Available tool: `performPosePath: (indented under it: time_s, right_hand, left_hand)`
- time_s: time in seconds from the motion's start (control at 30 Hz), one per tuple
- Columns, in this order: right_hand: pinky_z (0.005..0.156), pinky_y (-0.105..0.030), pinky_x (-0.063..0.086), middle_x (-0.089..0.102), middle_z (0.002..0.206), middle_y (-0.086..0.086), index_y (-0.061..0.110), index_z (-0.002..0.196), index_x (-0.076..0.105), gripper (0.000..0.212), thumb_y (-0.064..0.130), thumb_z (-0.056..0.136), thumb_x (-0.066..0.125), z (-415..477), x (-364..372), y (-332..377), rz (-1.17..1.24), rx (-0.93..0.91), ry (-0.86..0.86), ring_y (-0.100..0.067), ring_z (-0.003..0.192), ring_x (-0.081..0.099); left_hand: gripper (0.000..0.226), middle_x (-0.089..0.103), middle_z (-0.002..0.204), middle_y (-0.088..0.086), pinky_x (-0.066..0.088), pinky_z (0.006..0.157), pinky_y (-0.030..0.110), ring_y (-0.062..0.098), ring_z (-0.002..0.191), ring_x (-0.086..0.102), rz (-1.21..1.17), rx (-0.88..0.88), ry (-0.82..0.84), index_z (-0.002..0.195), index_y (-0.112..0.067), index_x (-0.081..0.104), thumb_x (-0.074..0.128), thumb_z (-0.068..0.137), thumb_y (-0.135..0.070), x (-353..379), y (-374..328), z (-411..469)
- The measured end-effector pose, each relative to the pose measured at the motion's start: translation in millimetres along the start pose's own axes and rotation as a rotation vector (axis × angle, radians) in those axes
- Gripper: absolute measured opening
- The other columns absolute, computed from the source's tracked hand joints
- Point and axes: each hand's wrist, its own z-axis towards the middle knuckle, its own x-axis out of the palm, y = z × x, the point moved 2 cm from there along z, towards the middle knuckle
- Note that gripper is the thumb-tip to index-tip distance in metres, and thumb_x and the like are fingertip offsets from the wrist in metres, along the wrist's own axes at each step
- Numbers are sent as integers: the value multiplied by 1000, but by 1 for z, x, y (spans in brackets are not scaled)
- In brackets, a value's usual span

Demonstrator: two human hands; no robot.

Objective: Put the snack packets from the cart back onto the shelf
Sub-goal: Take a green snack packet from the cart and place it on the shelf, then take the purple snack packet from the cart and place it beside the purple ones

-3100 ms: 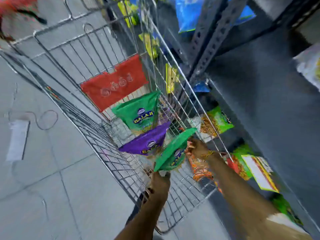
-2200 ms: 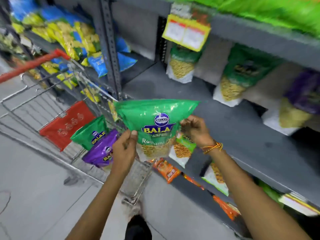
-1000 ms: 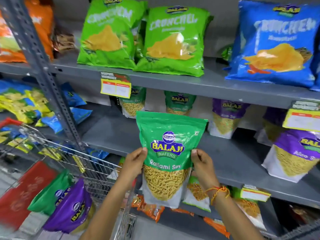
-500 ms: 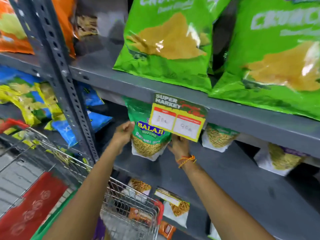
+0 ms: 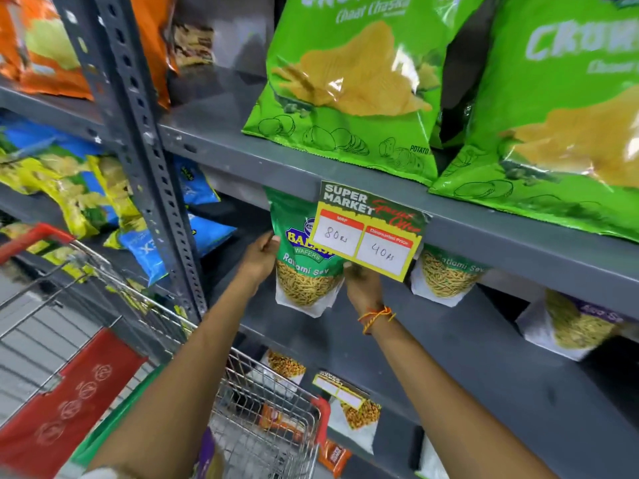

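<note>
On the middle shelf (image 5: 477, 347), under the price tag (image 5: 370, 233), your fingers were found closed on both side edges of the green sev packet (image 5: 306, 271): left hand (image 5: 261, 252) gripping its left edge, right hand (image 5: 363, 288) against its lower right corner, partly hidden by the tag. You held the packet upright, its base at or just above the shelf surface; contact could not be confirmed. A matching packet (image 5: 446, 278) stood near it on the right. Further packets, one green and one purple, appeared to remain in the cart (image 5: 276, 420) below your arms.

Risks noted, as judgement: released before the base seated flat, the packet could tip forward off the shelf. You could also snag the hanging tag with the packet top or your right wrist.
</note>
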Motion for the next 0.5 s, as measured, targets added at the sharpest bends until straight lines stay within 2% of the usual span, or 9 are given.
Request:
performPosePath:
  time_s: [0.07, 0.13, 0.2, 0.23, 0.3, 0.37, 0.43, 0.5]
  right_hand:
    - [63, -19, 41, 64, 113, -25, -3, 110, 57, 24, 2, 88, 49, -8, -6, -2, 3, -14, 30, -40, 107, 58]
    - [54, -19, 31, 64, 109, -22, -3, 118, 52, 33, 5, 87, 51, -18, -11, -12, -56, -34, 43, -39, 105, 58]
    - [57, -16, 28, 61, 119, -18, 2, 124, 49, 39, 7, 86, 52, -30, -13, -20, -105, -38, 74, -36, 109, 57]
    - [58, -15, 29, 61, 121, -19, 4, 123, 50, 38, 6, 85, 51, -37, -10, -25, -105, -30, 108, -34, 108, 58]
    - [62, -15, 32, 61, 122, -22, 4, 120, 53, 36, 6, 85, 51, -53, 1, -36, -133, -15, 195, -30, 104, 58]
    - [77, -20, 39, 59, 122, -21, 1, 119, 55, 34, 9, 86, 54, -75, 21, -47, -143, 5, 312, -29, 106, 57]
    - [80, -31, 42, 61, 109, -21, -3, 119, 54, 35, 9, 87, 55, -99, 46, -62, -134, 53, 472, -30, 99, 58]
    - [81, -41, 46, 60, 101, -19, -7, 117, 53, 35, 9, 86, 56, -121, 73, -79, -196, 83, 628, -27, 91, 56]
  left_hand:
    - [38, 57, 129, 19, 42, 105, 46, 33, 117, 54, 4, -17, -53, 126, -8, 49, 46, 93, -26, -7, -1, -17]
    - [35, 59, 117, 18, 43, 102, 46, 29, 105, 58, -30, -27, -93, 123, -3, 50, 47, 93, -22, -16, 2, -43]
    - [23, 55, 99, 14, 48, 83, 38, 22, 87, 55, -69, -23, -133, 109, -1, 55, 47, 93, -15, -27, 9, -76]
    - [20, 53, 96, 12, 48, 77, 33, 21, 87, 53, -70, -21, -156, 105, -2, 56, 47, 93, -14, -32, 17, -94]
    - [24, 56, 94, 10, 46, 78, 34, 19, 90, 52, -39, -51, -210, 104, 2, 59, 48, 93, -16, -42, 39, -135]
    - [21, 55, 84, 12, 45, 77, 36, 20, 84, 52, -50, -120, -291, 91, -1, 62, 49, 92, -18, -46, 73, -181]
    - [22, 55, 78, 18, 42, 68, 36, 26, 77, 55, -118, -291, -386, 81, -4, 62, 51, 91, -20, -40, 115, -226]
    - [31, 56, 75, 27, 37, 62, 36, 37, 69, 57, -243, -512, -465, 78, -1, 60, 55, 84, -32, -32, 158, -267]
